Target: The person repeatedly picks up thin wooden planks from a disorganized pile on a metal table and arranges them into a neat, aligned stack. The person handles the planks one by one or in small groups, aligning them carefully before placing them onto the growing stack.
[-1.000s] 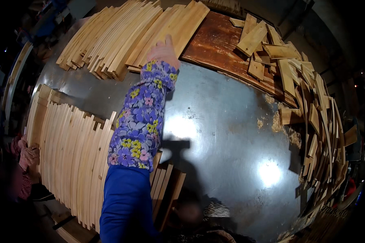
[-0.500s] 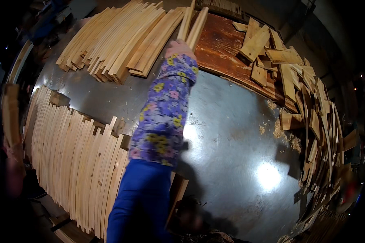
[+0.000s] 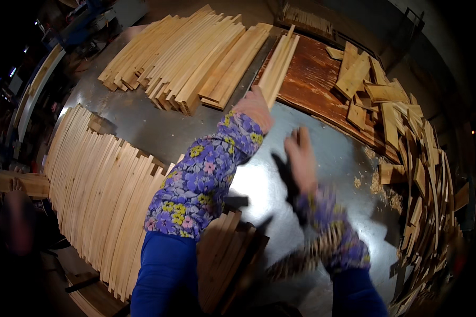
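My left hand (image 3: 255, 108), in a floral sleeve, is closed around the near ends of a few long pale wooden strips (image 3: 278, 66). The strips lie side by side and point away over the edge of a reddish-brown board (image 3: 314, 68). My right hand (image 3: 301, 158) is raised above the metal tabletop (image 3: 280, 119), a little blurred. Its fingers are apart and nothing shows in them. Left of my left hand lies a row of wooden strips (image 3: 188, 58), with two wider planks (image 3: 238, 66) at its right end.
A broad row of strips (image 3: 100, 195) fills the near left. More planks (image 3: 222, 253) lie in shadow under my left arm. Offcuts (image 3: 354, 74) and thin slats (image 3: 426, 174) pile up on the right, beside sawdust (image 3: 378, 185). At far left another person's hand (image 3: 17, 184) touches a board (image 3: 24, 182).
My left hand has drawn the strips nearer, and they now lie closer together. My right hand has come into view from below. At far left, the other person's board has swung down toward level.
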